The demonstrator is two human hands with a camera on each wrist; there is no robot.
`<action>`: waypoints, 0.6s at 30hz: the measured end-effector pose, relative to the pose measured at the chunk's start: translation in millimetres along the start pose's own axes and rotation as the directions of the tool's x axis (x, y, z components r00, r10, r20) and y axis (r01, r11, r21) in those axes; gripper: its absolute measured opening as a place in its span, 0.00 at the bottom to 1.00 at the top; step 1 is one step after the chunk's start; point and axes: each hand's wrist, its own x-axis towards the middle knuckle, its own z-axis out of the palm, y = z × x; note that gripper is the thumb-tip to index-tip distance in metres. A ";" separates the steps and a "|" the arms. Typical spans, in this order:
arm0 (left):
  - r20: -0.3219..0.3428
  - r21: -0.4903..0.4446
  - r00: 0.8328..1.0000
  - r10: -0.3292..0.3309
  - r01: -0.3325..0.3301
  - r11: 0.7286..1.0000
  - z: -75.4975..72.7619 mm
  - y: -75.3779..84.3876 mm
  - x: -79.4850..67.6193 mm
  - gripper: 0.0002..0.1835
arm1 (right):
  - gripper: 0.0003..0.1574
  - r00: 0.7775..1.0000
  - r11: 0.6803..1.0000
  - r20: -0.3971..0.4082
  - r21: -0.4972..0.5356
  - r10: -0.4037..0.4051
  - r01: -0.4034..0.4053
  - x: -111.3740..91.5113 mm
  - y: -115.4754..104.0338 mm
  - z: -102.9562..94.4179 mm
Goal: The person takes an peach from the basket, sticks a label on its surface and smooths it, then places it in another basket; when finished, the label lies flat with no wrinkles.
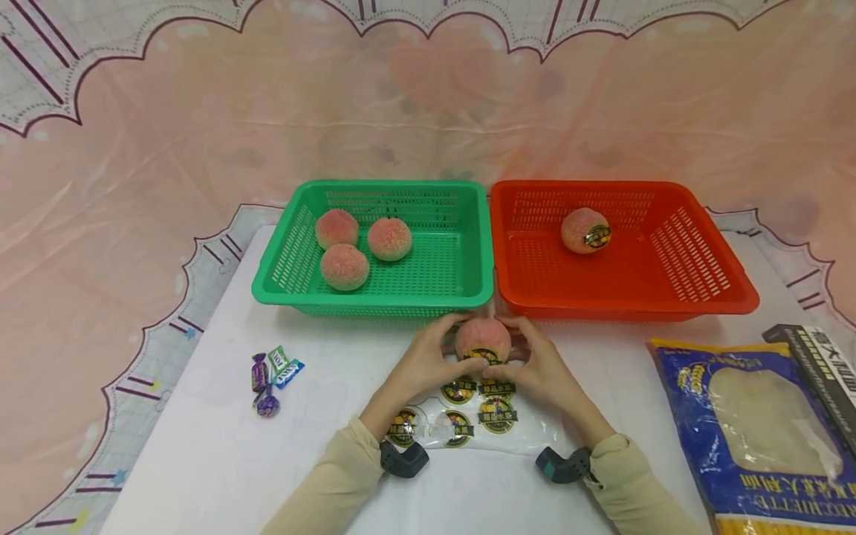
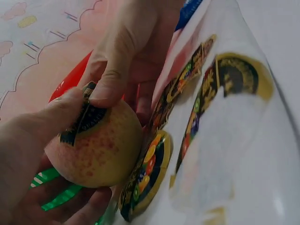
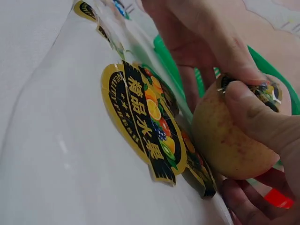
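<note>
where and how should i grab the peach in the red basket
I'd come straight down from above, since the red basket's walls surround the peach. Grip its round body at the widest part, thumb on the bare front left, fingers round the far side, clear of the sticker at front right. No other fruit crowds it.

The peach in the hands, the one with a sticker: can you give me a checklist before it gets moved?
1. Both hands holding on: ok, left hand and right hand grip the peach.
2. Sticker on the peach: ok, both thumbs touch it.
3. Sticker flat all over: cannot tell, the thumbs cover part.
4. Room in the red basket: ok, just one stickered peach inside.
5. Every peach stickered: not ok, none shows on the three peaches in the green basket.
</note>
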 end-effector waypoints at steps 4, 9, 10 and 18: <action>0.016 0.012 1.000 -0.006 0.006 1.000 2.0 3.4 -0.4 0.40 | 0.46 0.997 1.000 0.072 0.007 0.020 -0.021 -1.2 -4.8 -5.8; 0.041 0.077 0.999 0.023 -0.026 0.997 2.8 5.7 -0.9 0.39 | 0.42 0.991 0.999 0.132 0.039 -0.009 0.004 -1.6 -4.2 -13.1; 0.049 0.080 0.998 0.035 -0.039 0.996 2.9 5.3 -0.9 0.40 | 0.41 0.991 0.999 0.132 0.047 -0.016 0.010 -1.4 -3.1 -13.7; 0.025 0.063 0.997 0.079 -0.081 0.995 9.0 5.7 -3.2 0.42 | 0.39 0.981 0.977 0.193 0.212 -0.011 -0.031 -6.1 0.8 -16.6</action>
